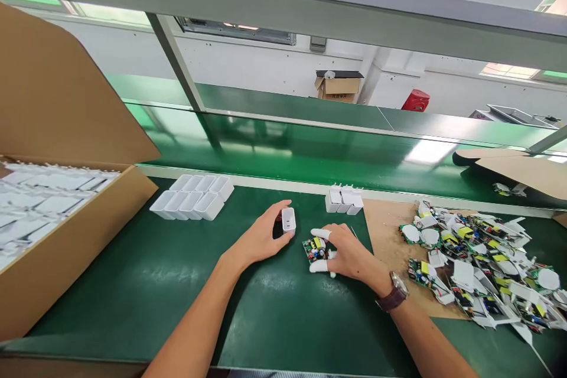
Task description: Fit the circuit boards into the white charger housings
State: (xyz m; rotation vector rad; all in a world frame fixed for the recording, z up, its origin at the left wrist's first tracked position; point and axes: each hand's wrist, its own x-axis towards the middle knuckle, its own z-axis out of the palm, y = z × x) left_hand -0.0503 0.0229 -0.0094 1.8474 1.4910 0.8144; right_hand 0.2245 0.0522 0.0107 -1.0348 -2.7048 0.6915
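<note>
The circuit board (316, 250) is sitting over the green bench (266, 331), just right of a white plastic case (288, 221); whether it is touching the bench, I cannot tell. The right hand (349, 253) is holding it by opposite edges, thumb and finger wearing white covers (319, 234). The left hand (267, 235) is holding the case between thumb and curved fingers. The board is probably feeling light and stiff, its crowded top looking fragile, so edges are offering the safest hold. The case is likely feeling rigid and slightly slippery, its side walls suiting a gentle grip.
</note>
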